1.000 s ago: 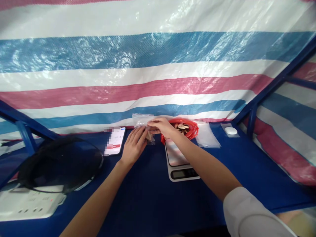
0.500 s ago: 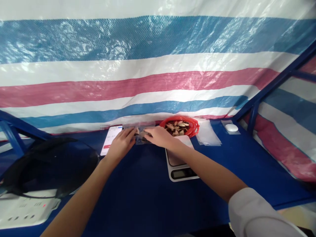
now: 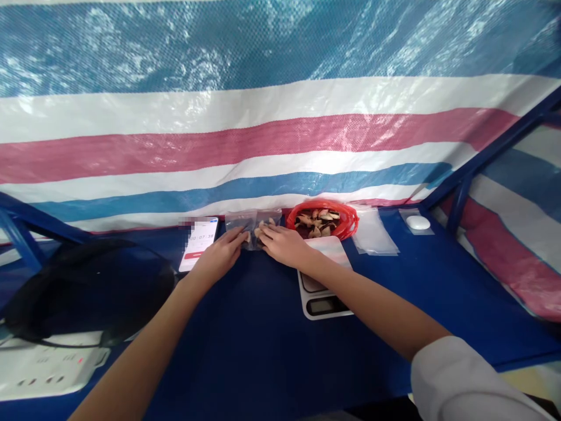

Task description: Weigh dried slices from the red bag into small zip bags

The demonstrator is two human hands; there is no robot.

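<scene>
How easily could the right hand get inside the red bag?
Probably quite easily: the red bag lies open just beside the right hand, and nothing seems to block the way. That hand is on a clear bag, though.

Stretched both bare forearms (image 3: pixel 164 327) forward, converging; held left hand (image 3: pixel 220 252) and right hand (image 3: pixel 284 244) palm-down, near each other but apart, fingers (image 3: pixel 270 234) bent and turned inward.

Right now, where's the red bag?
Head view, right of centre: the red bag sits behind the white scale, between the right hand and flat clear bags.
</scene>
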